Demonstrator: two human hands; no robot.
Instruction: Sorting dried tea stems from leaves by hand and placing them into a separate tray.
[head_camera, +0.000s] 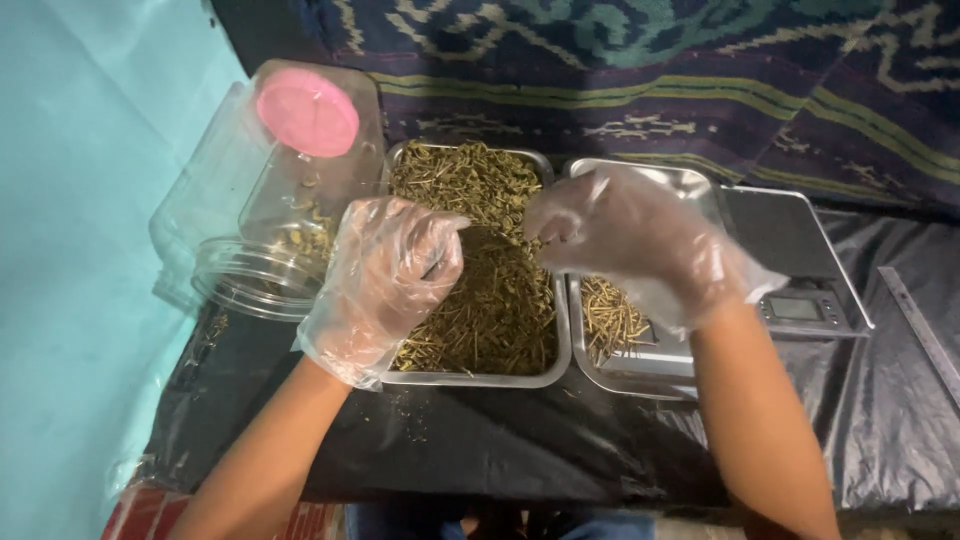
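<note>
Both hands wear loose clear plastic gloves. My left hand (395, 275) hovers over the left side of a steel tray (470, 378) heaped with dried green-brown herb stems (495, 300), fingers curled as if pinching some. My right hand (625, 235) is above the gap between that tray and a second steel tray (640, 372), fingers pinched together on a small bit of herb. The second tray holds a small pile of sorted stems (608, 318) and sits on a digital scale (800, 290).
A clear plastic jar (250, 240) lies on its side at the left, with a pink lid (307, 112) resting on it. Black plastic sheeting (480, 440) covers the table. A metal ruler (925, 320) lies at the right. Patterned dark cloth (650, 70) hangs behind.
</note>
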